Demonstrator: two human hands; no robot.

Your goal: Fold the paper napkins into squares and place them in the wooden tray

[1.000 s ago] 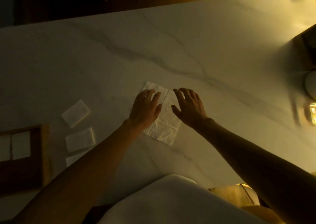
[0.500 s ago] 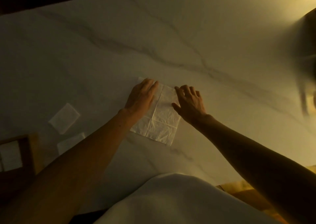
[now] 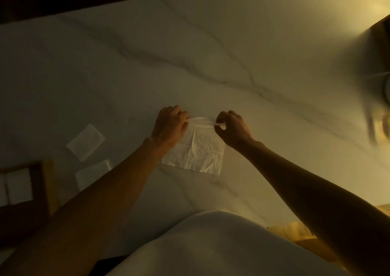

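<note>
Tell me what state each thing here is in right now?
Open napkin: spread on the marble table, far edge lifted.
Left hand: pinching the far left corner.
Right hand: pinching the far right corner.
Two folded napkins: lying beside the tray.
Wooden tray: holds folded napkins.

dim, warm yellow light spills from the upper right across the marble table, leaving the left side murky, the forearms in shadow, and the right edge streaked with motion blur.
</note>
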